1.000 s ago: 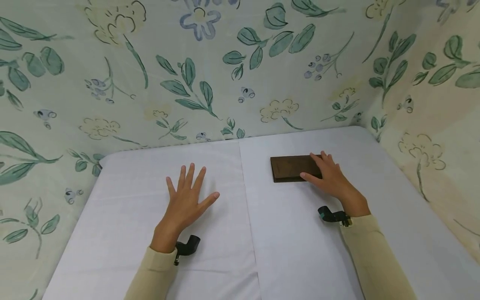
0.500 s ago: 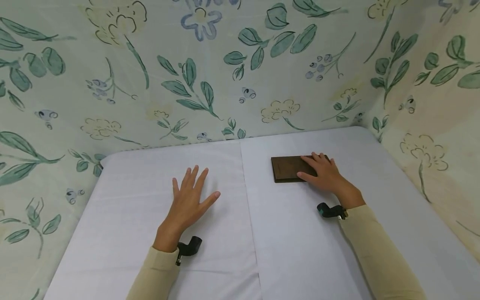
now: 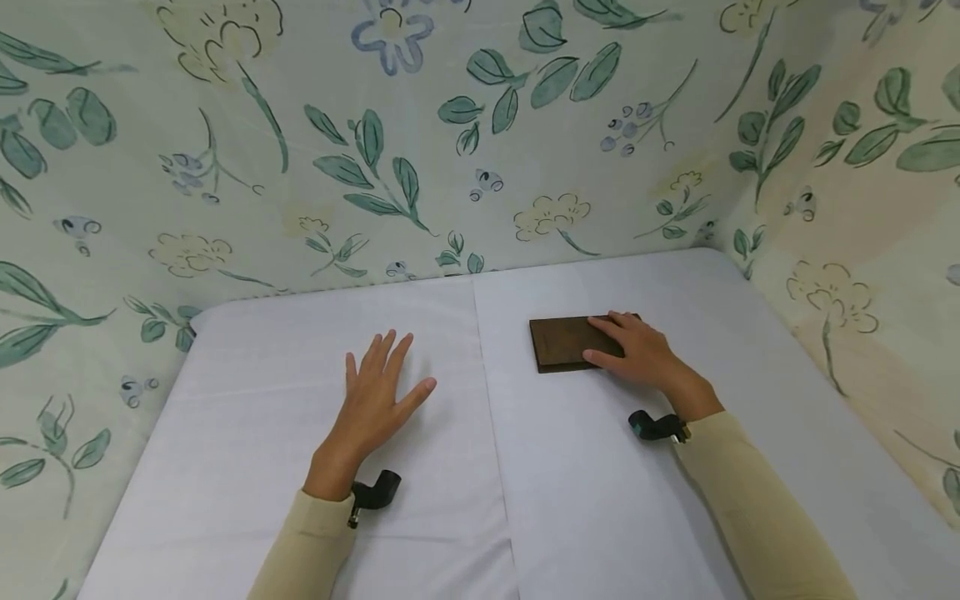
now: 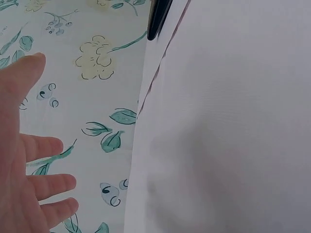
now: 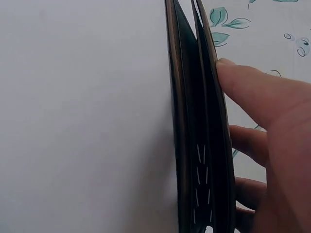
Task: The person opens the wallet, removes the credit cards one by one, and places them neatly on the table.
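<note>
A dark brown leather-look bifold wallet (image 3: 562, 346) lies flat on the white-covered table, right of the middle seam. My right hand (image 3: 641, 354) rests on its top cover, fingers spread over the right half and thumb near the front edge. From the right wrist, the wallet (image 5: 221, 160) shows its edge with parted dark layers and white stitching inside; the thumb (image 5: 248, 82) touches the upper cover. To the left, my left hand (image 3: 367, 408) is held with its fingers spread and nothing in them. A dark tip of the wallet (image 4: 158, 19) appears in the left wrist view.
A white cloth (image 3: 420, 550) with a lengthwise seam covers the table. Floral fabric (image 3: 480, 142) hangs behind and along the right side. Each wrist carries a small black camera mount, such as the left mount (image 3: 377, 490).
My right hand has moved left, further over the wallet's cover. Lately the wallet appears slightly nearer to me, under that hand. The left hand has shifted little, and the head view has moved slightly.
</note>
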Motion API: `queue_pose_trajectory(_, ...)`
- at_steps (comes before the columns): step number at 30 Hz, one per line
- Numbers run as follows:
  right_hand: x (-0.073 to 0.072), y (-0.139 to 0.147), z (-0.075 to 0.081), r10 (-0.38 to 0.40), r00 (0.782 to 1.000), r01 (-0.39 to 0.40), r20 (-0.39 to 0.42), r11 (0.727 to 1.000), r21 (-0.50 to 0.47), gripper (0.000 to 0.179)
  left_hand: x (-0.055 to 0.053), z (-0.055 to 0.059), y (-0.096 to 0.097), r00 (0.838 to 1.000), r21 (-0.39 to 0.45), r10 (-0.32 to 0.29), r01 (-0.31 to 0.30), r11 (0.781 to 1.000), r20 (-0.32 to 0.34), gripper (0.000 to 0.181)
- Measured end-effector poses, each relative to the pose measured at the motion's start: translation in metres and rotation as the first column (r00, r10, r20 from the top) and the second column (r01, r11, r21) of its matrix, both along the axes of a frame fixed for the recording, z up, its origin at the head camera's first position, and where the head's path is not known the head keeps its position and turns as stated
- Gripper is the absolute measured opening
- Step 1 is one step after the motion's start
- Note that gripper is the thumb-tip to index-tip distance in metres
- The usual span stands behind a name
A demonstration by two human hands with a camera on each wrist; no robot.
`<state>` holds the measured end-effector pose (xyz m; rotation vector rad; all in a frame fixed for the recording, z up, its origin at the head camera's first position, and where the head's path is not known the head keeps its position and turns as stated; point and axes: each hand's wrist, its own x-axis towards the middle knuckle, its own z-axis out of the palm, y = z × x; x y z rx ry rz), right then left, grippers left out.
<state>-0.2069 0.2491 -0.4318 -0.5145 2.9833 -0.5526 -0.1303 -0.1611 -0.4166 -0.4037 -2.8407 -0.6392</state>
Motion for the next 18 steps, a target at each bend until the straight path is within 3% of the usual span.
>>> queue_pose_trajectory(18, 0.041, -0.027, 0.001, 0.084, 0.996, -0.084, 0.001, 0.996, 0.024, 0.069, 0.008, -0.002, -0.001, 1.000, 0.049, -0.021, 0.020, 0.999, 0.011, 0.075)
